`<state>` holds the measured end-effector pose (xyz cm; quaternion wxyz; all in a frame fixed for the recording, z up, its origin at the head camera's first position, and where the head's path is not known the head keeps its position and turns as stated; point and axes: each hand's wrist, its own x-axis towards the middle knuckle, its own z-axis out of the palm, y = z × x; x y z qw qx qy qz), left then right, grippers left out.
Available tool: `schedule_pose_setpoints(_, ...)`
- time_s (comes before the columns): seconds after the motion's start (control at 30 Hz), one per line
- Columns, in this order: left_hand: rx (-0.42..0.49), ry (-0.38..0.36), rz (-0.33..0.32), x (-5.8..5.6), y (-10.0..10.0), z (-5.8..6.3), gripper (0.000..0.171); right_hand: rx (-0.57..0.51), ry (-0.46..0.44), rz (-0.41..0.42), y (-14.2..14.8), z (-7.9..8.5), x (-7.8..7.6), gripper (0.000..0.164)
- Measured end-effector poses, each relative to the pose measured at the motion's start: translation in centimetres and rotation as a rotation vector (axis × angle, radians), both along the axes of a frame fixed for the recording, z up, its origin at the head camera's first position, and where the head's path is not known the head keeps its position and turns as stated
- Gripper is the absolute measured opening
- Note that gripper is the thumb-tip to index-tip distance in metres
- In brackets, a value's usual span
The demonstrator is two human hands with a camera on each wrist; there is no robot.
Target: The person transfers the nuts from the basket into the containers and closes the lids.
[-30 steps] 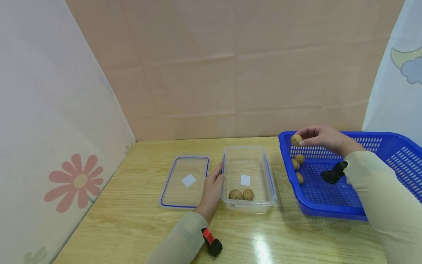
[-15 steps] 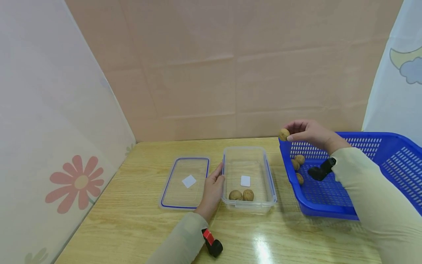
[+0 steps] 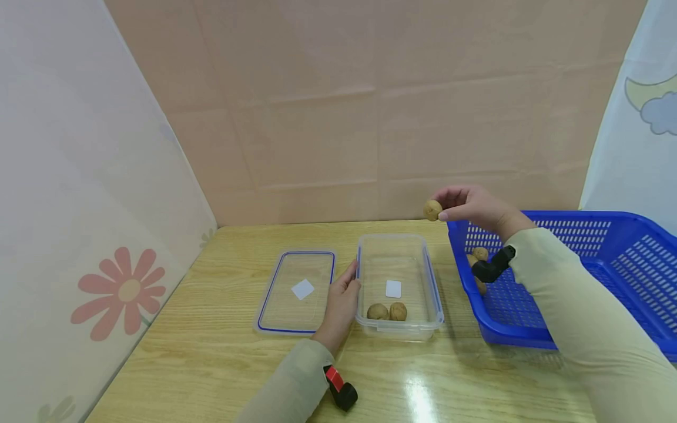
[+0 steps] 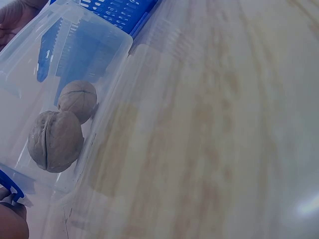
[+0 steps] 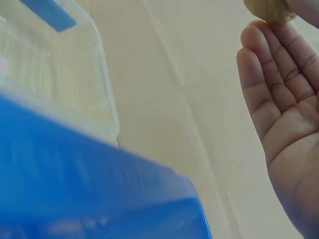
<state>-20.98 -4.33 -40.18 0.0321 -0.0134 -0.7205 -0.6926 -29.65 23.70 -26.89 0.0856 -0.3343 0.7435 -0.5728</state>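
Right hand [image 3: 475,207]: aloft, fingers pinching walnut [image 3: 432,210] | Left hand [image 3: 340,301]: low, fingers straight along container [image 3: 407,326]

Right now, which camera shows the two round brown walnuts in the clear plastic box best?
The left wrist view: the two round brown walnuts look large there, with a seam showing on each. The head view shows both, but small, at the near end of the clear plastic box. The right wrist view shows part of that box, but neither walnut.

No text is readable. A white label [image 3: 303,289] shows on the lid [image 3: 285,314], a second label [image 3: 393,288] in the plastic container [image 3: 400,325].
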Motion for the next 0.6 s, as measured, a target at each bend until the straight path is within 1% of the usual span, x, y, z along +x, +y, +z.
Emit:
schedule_pose_setpoints(0.1, 0.003, 0.0, 0.003, 0.0, 0.0, 0.0, 0.048, -0.023, -0.012, 0.026, -0.7, 0.0, -0.3, 0.027)
schedule_pose_setpoints(0.23, 0.011, 0.023, -0.002, -0.1, 0.1, 0.0, 0.047, -0.052, -0.035, 0.078, -1.7, -0.2, -0.5, 0.03)
schedule_pose_setpoints(0.3, 0.012, 0.028, -0.008, 0.4, 0.2, 0.7, 0.047, -0.061, -0.043, 0.102, -2.1, -0.4, -0.6, 0.031)
schedule_pose_setpoints(0.47, 0.006, 0.024, -0.007, 0.3, 0.3, 0.6, 0.047, -0.043, -0.057, 0.123, -2.9, -0.9, -0.9, 0.031)
schedule_pose_setpoints(0.53, 0.004, 0.029, -0.005, -0.3, 0.3, -0.2, 0.047, -0.021, -0.065, 0.14, -3.3, -1.1, -1.1, 0.031)
schedule_pose_setpoints(0.6, 0.006, 0.025, -0.004, -0.3, 0.3, -0.2, 0.047, 0.001, -0.075, 0.17, -3.7, -1.3, -1.2, 0.031)
